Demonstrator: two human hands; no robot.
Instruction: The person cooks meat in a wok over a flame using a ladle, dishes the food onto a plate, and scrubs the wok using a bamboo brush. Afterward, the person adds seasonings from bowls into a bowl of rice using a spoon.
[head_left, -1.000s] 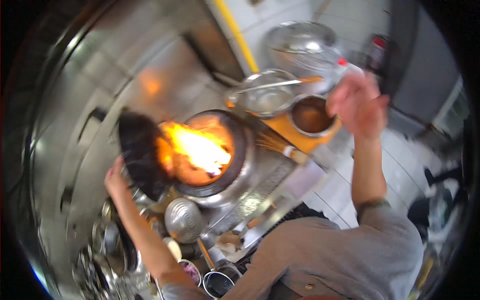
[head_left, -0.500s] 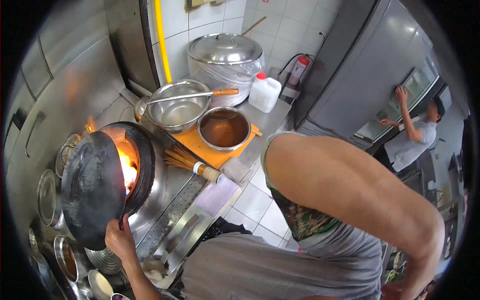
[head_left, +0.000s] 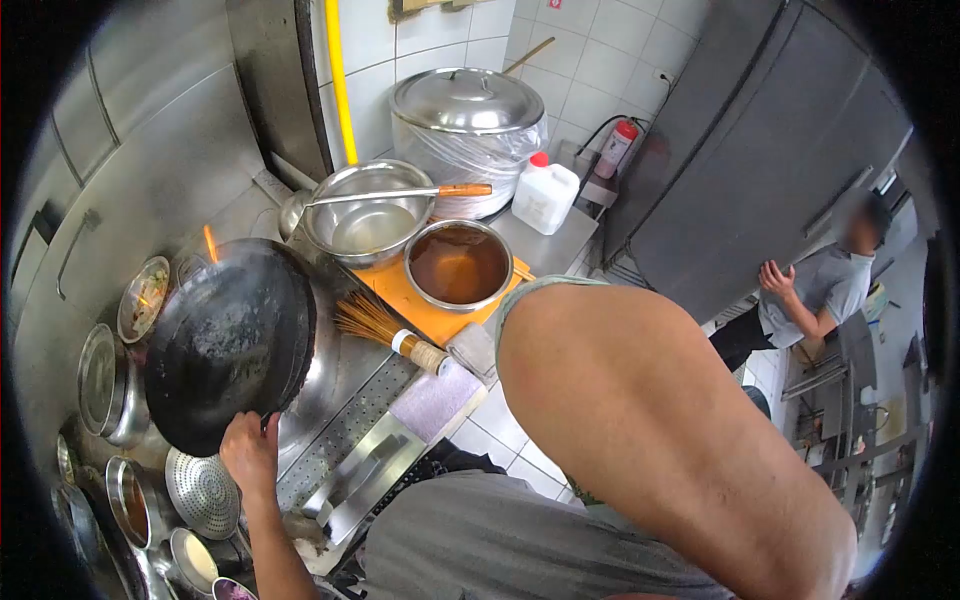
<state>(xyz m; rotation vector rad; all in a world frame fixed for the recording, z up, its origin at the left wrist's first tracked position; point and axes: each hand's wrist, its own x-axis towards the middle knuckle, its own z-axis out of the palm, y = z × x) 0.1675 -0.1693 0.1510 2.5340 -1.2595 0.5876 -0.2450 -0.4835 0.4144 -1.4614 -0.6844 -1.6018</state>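
Observation:
My left hand (head_left: pixel 250 452) is closed round the near edge or short handle of a black wok (head_left: pixel 228 345). The dark, smoking wok is tilted over the burner, and only a small flame (head_left: pixel 211 243) shows past its far edge. Close to that hand lies a perforated metal strainer (head_left: pixel 203 492). My right arm (head_left: pixel 670 420) reaches out to the lower right. Its hand is outside the picture.
Right of the burner are a bamboo brush (head_left: pixel 395 340), a bowl of brown liquid (head_left: pixel 459 265) and a steel basin (head_left: pixel 368 230) with a ladle (head_left: pixel 400 194) across it. Metal containers (head_left: pixel 128 500) line the left. A co-worker (head_left: pixel 820 290) stands by the tall grey cabinet (head_left: pixel 740 160).
The wok has swung right and down over the burner, covering the large flame. My right hand has left the picture. The co-worker's raised arm has lowered, and the cabinet door appears shut.

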